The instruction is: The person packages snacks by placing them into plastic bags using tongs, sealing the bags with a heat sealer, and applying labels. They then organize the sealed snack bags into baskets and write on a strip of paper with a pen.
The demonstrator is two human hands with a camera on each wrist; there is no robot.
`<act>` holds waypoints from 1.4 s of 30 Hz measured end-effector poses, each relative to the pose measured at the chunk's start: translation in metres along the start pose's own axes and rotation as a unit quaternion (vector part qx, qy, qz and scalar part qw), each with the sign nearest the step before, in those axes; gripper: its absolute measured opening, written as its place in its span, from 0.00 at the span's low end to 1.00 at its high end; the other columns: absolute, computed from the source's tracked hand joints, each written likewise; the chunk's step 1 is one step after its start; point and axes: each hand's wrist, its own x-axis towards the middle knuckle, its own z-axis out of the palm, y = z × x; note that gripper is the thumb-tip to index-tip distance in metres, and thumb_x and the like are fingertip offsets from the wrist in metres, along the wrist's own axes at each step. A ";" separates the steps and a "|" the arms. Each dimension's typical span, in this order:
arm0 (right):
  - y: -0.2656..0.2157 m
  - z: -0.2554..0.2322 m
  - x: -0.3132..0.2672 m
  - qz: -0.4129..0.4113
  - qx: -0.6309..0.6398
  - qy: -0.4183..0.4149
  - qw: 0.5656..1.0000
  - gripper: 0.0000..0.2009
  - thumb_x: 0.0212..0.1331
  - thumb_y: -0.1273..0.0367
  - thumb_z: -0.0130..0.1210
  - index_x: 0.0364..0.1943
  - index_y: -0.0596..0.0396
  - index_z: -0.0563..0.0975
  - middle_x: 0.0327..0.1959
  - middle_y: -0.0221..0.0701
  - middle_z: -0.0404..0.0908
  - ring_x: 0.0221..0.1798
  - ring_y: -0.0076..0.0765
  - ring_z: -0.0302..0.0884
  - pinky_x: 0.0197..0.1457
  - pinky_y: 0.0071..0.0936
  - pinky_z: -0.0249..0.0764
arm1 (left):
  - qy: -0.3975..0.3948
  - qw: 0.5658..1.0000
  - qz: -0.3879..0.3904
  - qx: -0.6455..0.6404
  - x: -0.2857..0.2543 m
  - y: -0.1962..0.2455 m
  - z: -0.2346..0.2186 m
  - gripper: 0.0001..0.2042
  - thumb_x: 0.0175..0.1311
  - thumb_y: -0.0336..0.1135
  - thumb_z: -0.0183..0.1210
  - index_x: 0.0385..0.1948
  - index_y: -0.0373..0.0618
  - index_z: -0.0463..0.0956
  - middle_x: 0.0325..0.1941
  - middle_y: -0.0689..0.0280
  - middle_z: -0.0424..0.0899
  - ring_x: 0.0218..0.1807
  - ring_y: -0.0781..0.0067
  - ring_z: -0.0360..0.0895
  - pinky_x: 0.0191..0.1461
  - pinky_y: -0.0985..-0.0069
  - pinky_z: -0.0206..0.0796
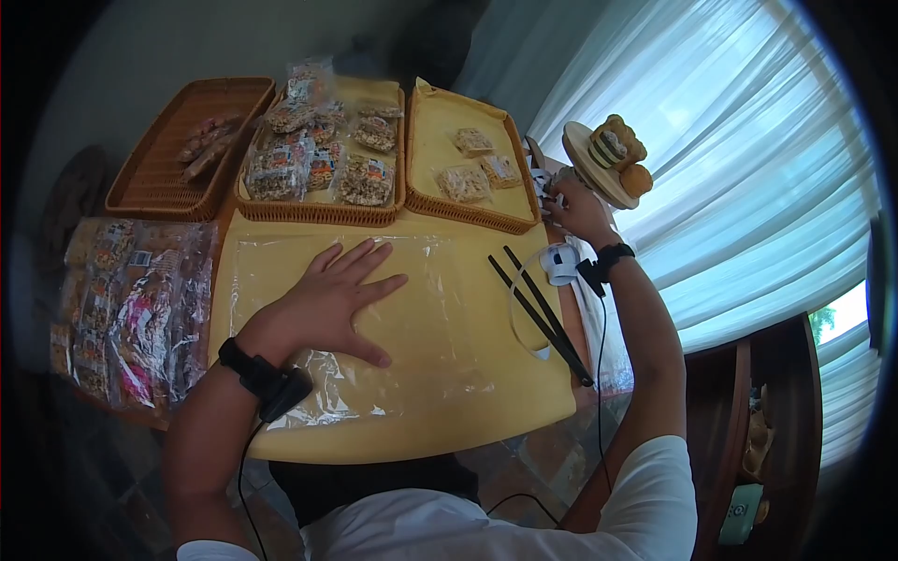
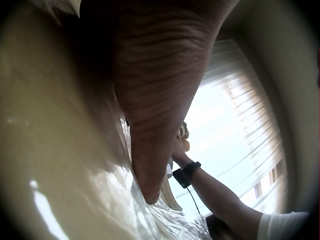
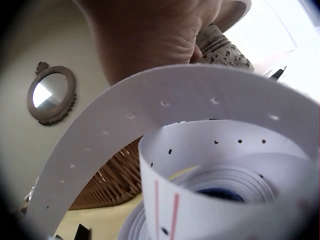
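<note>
My left hand [image 1: 323, 299] rests with spread fingers on a large clear plastic bag [image 1: 426, 355] lying flat on the yellow tabletop. In the left wrist view, the side of that hand [image 2: 155, 110] is close over the shiny plastic. At the table's right edge, my right hand [image 1: 582, 213] reaches beside small white and dark items [image 1: 541, 179]. Its fingertips are partly hidden, and I cannot tell whether they grip anything. A roll of white perforated paper tape [image 1: 559, 264] lies below that wrist, its loose strip curling in front of the right wrist camera.
Two long black sticks [image 1: 538, 313] lie at the right. Behind stand three wicker trays [image 1: 318, 213], two with packaged snacks clearly visible. Stacked snack packets [image 1: 140, 309] cover the left. A round stand [image 1: 585, 154] bearing bread-like pieces [image 1: 617, 145] is by the curtain [image 1: 739, 187].
</note>
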 end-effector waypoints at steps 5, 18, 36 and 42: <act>0.008 -0.003 -0.003 -0.100 -0.010 -0.007 0.995 0.10 0.59 0.66 0.63 0.42 0.54 0.83 0.48 0.39 0.83 0.55 0.52 0.82 0.59 0.47 0.80 | -0.001 1.000 0.000 0.004 0.001 0.000 0.000 0.60 0.44 0.77 0.73 0.82 0.56 0.64 0.90 0.47 0.49 0.92 0.48 0.39 0.90 0.49 0.27; 0.032 0.026 0.009 -0.162 -0.069 -0.026 0.984 0.07 0.59 0.69 0.63 0.38 0.58 0.84 0.34 0.44 0.83 0.44 0.58 0.82 0.50 0.51 0.79 | 0.007 1.000 0.004 0.010 0.000 -0.002 0.003 0.59 0.46 0.78 0.72 0.82 0.55 0.64 0.90 0.47 0.48 0.92 0.50 0.38 0.90 0.49 0.27; 0.028 0.027 0.012 -0.063 0.056 -0.054 0.995 0.07 0.58 0.73 0.64 0.35 0.60 0.77 0.34 0.44 0.83 0.40 0.53 0.83 0.45 0.43 0.77 | 0.008 1.000 0.003 0.002 -0.001 -0.002 0.004 0.58 0.48 0.77 0.72 0.82 0.55 0.64 0.90 0.47 0.48 0.92 0.49 0.37 0.90 0.47 0.26; 0.023 0.016 0.013 -0.058 0.010 -0.055 0.997 0.10 0.61 0.69 0.69 0.43 0.57 0.84 0.36 0.39 0.85 0.42 0.49 0.86 0.51 0.41 0.80 | 0.007 1.000 0.002 0.004 -0.001 -0.002 0.004 0.58 0.48 0.76 0.72 0.82 0.55 0.64 0.90 0.47 0.48 0.92 0.49 0.37 0.90 0.47 0.26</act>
